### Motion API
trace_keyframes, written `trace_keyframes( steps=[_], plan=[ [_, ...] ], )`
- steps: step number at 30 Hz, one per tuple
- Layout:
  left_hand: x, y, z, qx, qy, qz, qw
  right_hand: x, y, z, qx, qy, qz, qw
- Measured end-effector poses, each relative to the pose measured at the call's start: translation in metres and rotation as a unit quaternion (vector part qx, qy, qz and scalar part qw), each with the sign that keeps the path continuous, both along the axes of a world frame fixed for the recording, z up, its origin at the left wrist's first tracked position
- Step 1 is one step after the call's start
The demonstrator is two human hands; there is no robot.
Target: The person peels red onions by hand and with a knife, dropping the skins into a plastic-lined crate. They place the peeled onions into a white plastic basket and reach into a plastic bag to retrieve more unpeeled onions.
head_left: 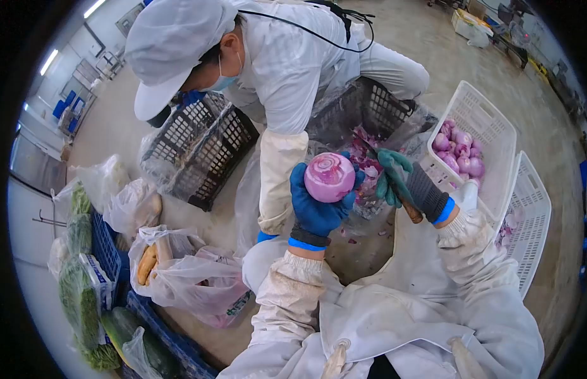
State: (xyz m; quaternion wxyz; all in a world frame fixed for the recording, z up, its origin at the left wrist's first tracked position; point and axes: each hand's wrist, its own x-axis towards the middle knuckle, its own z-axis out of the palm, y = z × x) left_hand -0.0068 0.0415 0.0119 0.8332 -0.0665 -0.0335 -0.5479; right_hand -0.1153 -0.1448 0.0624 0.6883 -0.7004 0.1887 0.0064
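A peeled red onion [330, 177] with a pale, ringed top rests in my left hand [317, 205], whose blue-gloved fingers are wrapped round it. My right hand [402, 180], in a green and grey glove, is closed on a knife [412, 212]; its wooden handle sticks out below the palm. Part of its dark blade shows above the fingers, pointing toward the onion but apart from it. Below and behind both hands, purple onion skins [368, 165] lie in a plastic-lined black crate [385, 104].
A co-worker [281, 69] in white leans in close on the left, beside another black crate [198, 148]. White crates [473, 117] stand at right, one holding several peeled onions [459, 148]. Bagged vegetables [183, 265] and blue crates [160, 328] fill the lower left.
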Motion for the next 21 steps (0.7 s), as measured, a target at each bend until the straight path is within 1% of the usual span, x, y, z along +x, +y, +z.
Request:
trace_keyframes(
  steps=[2,3,4,5,6,8,9,11,12,13,15,16,18,19,21],
  plan=[
    [-0.002,0.0,0.001,0.008,-0.02,0.013,1.0,-0.004,0.004,-0.007,0.028,-0.062,-0.009,0.998],
    [-0.003,0.0,0.001,0.053,-0.041,0.051,0.996,-0.004,0.004,-0.006,0.028,-0.061,-0.008,0.998],
    [-0.003,0.0,0.002,0.097,-0.062,0.089,0.989,-0.004,0.005,-0.003,0.082,-0.053,0.02,0.995],
    [-0.004,0.0,0.003,0.098,-0.062,0.088,0.989,-0.003,0.007,0.0,0.136,-0.045,0.047,0.989],
    [-0.005,-0.001,0.003,0.103,-0.055,0.101,0.988,-0.003,0.015,0.002,0.136,-0.045,0.046,0.989],
    [-0.006,-0.004,0.001,0.108,-0.049,0.109,0.987,0.0,0.036,0.005,0.065,-0.08,-0.008,0.995],
    [-0.006,-0.006,-0.003,0.09,-0.071,0.119,0.986,0.002,0.04,0.004,0.066,-0.08,-0.011,0.995],
    [-0.006,-0.009,-0.011,0.071,-0.093,0.127,0.985,0.006,0.045,-0.001,-0.008,-0.051,-0.013,0.999],
    [-0.006,-0.01,-0.011,0.098,-0.137,0.161,0.972,0.007,0.047,-0.006,-0.021,-0.094,-0.02,0.995],
    [-0.006,-0.012,-0.011,0.125,-0.179,0.195,0.956,0.007,0.048,-0.008,-0.021,-0.094,-0.021,0.995],
    [-0.007,-0.014,-0.009,0.14,-0.191,0.203,0.95,0.009,0.048,-0.012,0.021,-0.107,-0.058,0.992],
    [-0.008,-0.015,-0.007,0.155,-0.203,0.211,0.944,0.009,0.047,-0.014,0.021,-0.106,-0.059,0.992],
    [-0.008,-0.017,-0.004,0.16,-0.22,0.219,0.937,0.007,0.044,-0.02,0.029,-0.159,-0.062,0.985],
    [-0.009,-0.019,-0.003,0.166,-0.236,0.227,0.93,0.008,0.042,-0.026,0.028,-0.159,-0.064,0.985],
    [-0.011,-0.017,0.001,0.161,-0.229,0.211,0.936,0.01,0.038,-0.037,0.009,-0.216,-0.077,0.973]
  ],
)
